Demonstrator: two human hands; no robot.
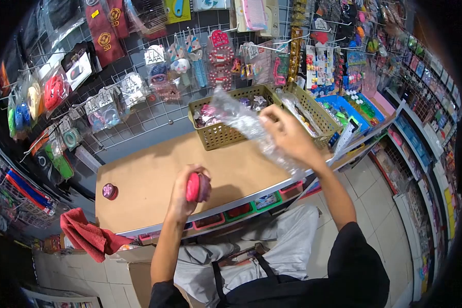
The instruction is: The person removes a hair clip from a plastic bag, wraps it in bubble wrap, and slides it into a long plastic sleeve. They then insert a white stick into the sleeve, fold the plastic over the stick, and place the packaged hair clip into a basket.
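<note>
My left hand [177, 197] is closed around small round items over the shelf top: a bright pink round case [192, 187] with a dark purple one [204, 188] against it. A crumpled clear plastic bag [246, 126] is gripped in my right hand [290, 136], its length stretching across the front of an olive basket [226, 137]. Inside that basket lie pink and purple items, partly hidden by the plastic. A similar purple round case [109, 191] with a pale flower on its lid rests at the left end of the brown shelf top [143, 174].
A second olive basket [318, 120] stands at the right, with blue trays [346, 110] beyond it. Packaged accessories hang on hooks from the wire grid [138, 131] behind. A red cloth [90, 236] drapes over the near left corner. Small framed bins [238, 209] sit below the front edge.
</note>
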